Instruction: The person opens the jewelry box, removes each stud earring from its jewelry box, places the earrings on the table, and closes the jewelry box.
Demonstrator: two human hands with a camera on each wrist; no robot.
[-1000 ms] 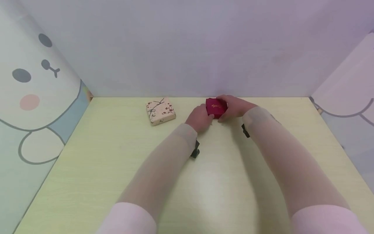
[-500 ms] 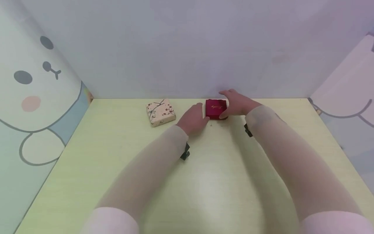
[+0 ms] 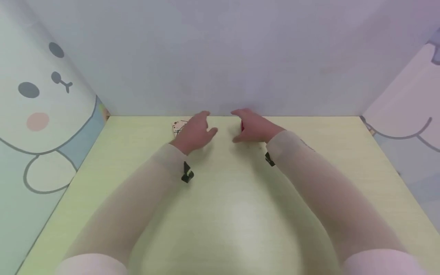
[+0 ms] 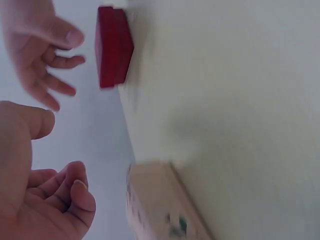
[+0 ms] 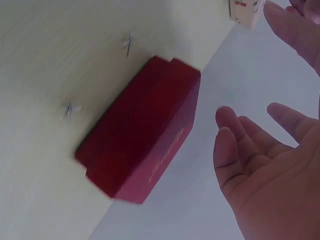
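A dark red lidded box with gold lettering (image 5: 145, 130) sits on the table near the back wall. My right hand (image 3: 256, 128) hovers over it with fingers spread, holding nothing, and hides most of it in the head view. Further left lies a cream box with a blossom pattern (image 3: 178, 126), partly covered in that view by my left hand (image 3: 195, 133). That hand is raised above the tabletop with thumb and fingers apart and nothing between them. In the left wrist view the cream box (image 4: 160, 200) stands below and the red box (image 4: 114, 47) above.
The pale wooden table (image 3: 223, 214) meets a plain whitish wall (image 3: 220, 57) right behind both boxes. Side panels with cartoon animals (image 3: 38, 122) close in left and right. Two small star-like marks (image 5: 129, 44) show on the table in front of the red box.
Both hands have come off the red box, which stays on the table. My left hand has moved left to the cream box; my right hand has shifted slightly left above the red one.
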